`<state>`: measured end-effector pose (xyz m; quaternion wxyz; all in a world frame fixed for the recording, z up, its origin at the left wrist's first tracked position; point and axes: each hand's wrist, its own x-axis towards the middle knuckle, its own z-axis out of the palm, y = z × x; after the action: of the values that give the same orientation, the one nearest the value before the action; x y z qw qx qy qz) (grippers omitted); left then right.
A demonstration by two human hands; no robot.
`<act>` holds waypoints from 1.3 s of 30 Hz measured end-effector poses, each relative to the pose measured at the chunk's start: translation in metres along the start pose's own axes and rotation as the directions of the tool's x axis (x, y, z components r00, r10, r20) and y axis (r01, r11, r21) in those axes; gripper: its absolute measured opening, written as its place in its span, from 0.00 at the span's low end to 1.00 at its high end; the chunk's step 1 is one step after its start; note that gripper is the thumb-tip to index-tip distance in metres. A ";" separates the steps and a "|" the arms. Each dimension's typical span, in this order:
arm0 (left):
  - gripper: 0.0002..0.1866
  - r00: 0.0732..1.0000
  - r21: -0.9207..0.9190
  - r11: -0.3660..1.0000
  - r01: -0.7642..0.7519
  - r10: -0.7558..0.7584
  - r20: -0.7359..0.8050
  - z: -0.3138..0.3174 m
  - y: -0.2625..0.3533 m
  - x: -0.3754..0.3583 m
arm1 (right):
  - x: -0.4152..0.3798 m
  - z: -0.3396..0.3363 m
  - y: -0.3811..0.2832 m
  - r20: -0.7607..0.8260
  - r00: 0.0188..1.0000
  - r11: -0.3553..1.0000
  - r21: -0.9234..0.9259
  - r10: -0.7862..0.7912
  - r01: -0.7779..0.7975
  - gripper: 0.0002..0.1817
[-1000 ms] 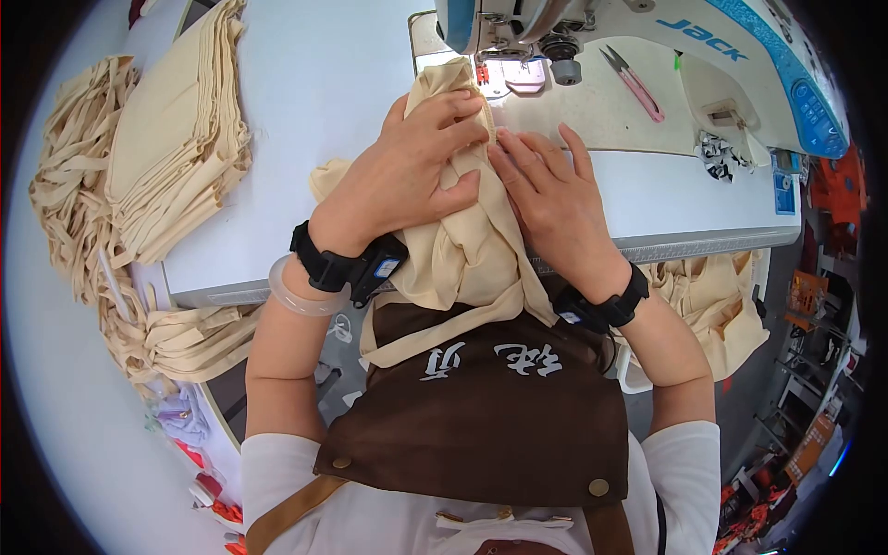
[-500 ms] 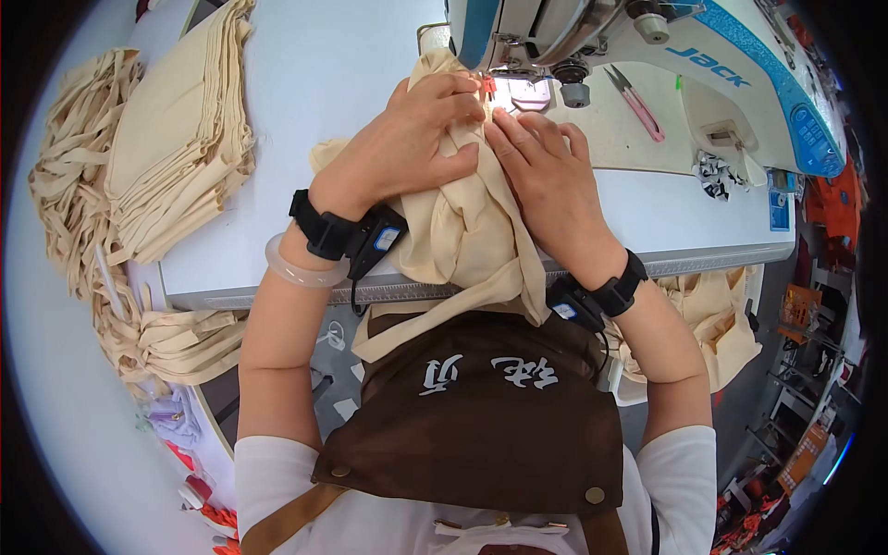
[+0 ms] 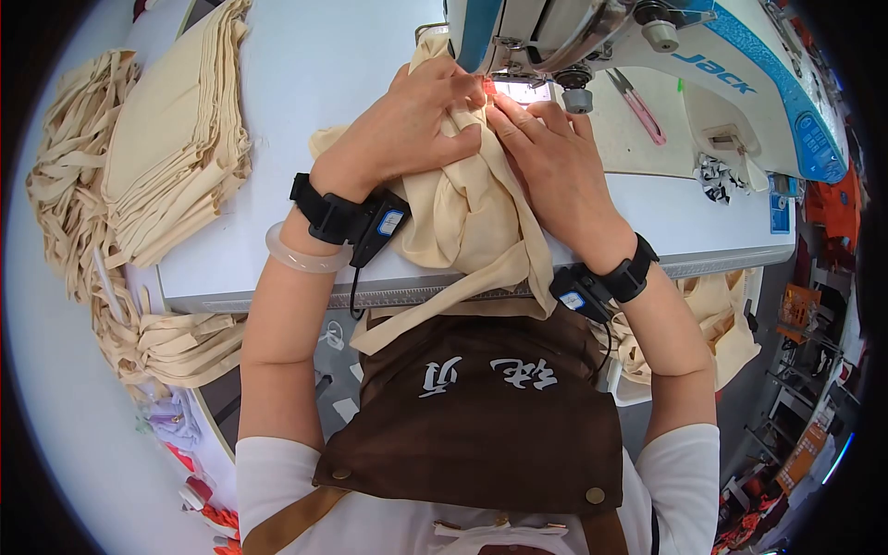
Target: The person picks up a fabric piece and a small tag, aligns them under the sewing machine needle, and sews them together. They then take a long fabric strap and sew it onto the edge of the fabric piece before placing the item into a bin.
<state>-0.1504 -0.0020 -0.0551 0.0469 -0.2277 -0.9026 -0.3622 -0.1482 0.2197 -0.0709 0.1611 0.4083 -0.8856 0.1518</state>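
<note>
Cream fabric (image 3: 462,217) lies bunched on the table and runs up under the head of a sewing machine (image 3: 546,46). A long strap (image 3: 444,310) of the same cloth hangs over the table edge towards my apron. My left hand (image 3: 421,125) is closed on the fabric left of the needle area, fingers curled and thumb across a fold. Close by on the other side, my right hand (image 3: 560,171) lies flat with its fingers stretched out, their tips on the cloth beside the lit, reddish presser foot. The needle itself is hidden.
Folded cream cloth pieces (image 3: 176,129) are stacked at the left, beside a heap of straps (image 3: 74,176). Pink-handled snips (image 3: 638,106) and thread scraps (image 3: 717,178) lie right of the needle. More cream cloth (image 3: 717,319) sits below the table's right side.
My right hand has slid slightly forward, its fingers nearer the presser foot. My left hand has shifted a little, still on the fabric. The hanging strap has risen slightly.
</note>
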 end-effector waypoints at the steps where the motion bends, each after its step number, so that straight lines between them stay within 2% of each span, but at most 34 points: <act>1: 0.21 1.000 0.006 1.000 -0.005 0.005 -0.005 0.000 -0.001 0.000 | 0.000 0.000 0.000 0.005 1.000 1.000 -0.005 0.001 0.000 0.21; 8: 0.23 1.000 0.015 1.000 -0.015 0.015 0.005 0.000 -0.006 0.001 | 0.000 0.001 0.001 0.005 1.000 1.000 0.000 0.006 -0.006 0.21; 11: 0.23 1.000 -0.002 1.000 0.001 -0.001 0.016 -0.002 -0.003 0.001 | -0.002 0.002 0.002 0.022 1.000 1.000 0.018 0.016 -0.016 0.28; 14: 0.22 1.000 0.008 1.000 -0.024 0.024 0.015 0.000 -0.005 0.002 | -0.002 0.004 0.002 0.016 1.000 1.000 0.019 0.009 -0.010 0.28; 20: 0.19 0.999 0.048 0.998 -0.039 0.039 0.001 0.000 -0.004 0.001 | -0.001 0.003 0.001 0.014 1.000 0.999 0.040 0.014 -0.015 0.28; 23: 0.18 0.997 0.022 0.997 -0.071 0.072 -0.010 0.002 -0.007 0.000 | -0.003 0.002 0.002 -0.059 0.998 0.995 0.097 -0.003 0.009 0.21; 26: 0.18 0.996 0.067 0.997 -0.035 0.030 0.078 -0.003 -0.004 -0.001 | -0.007 0.003 0.002 -0.094 0.996 0.987 0.158 -0.006 0.021 0.21; 29: 0.17 0.995 0.122 0.993 0.003 -0.015 0.100 -0.005 0.000 0.001 | -0.010 0.007 0.001 -0.087 0.995 0.979 0.204 0.038 -0.020 0.20; 35: 0.19 0.999 0.089 0.996 -0.016 0.013 0.029 0.000 -0.003 0.001 | -0.011 0.008 0.001 -0.101 0.994 0.975 0.222 0.043 -0.020 0.20; 39: 0.19 0.998 0.066 0.998 0.003 -0.007 0.067 0.000 -0.009 0.006 | -0.012 0.008 0.002 -0.104 0.994 0.979 0.201 0.040 -0.018 0.19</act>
<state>-0.1592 -0.0055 -0.0592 0.0232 -0.2359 -0.9157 -0.3244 -0.1436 0.2255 -0.0828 0.1645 0.4005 -0.8619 0.2640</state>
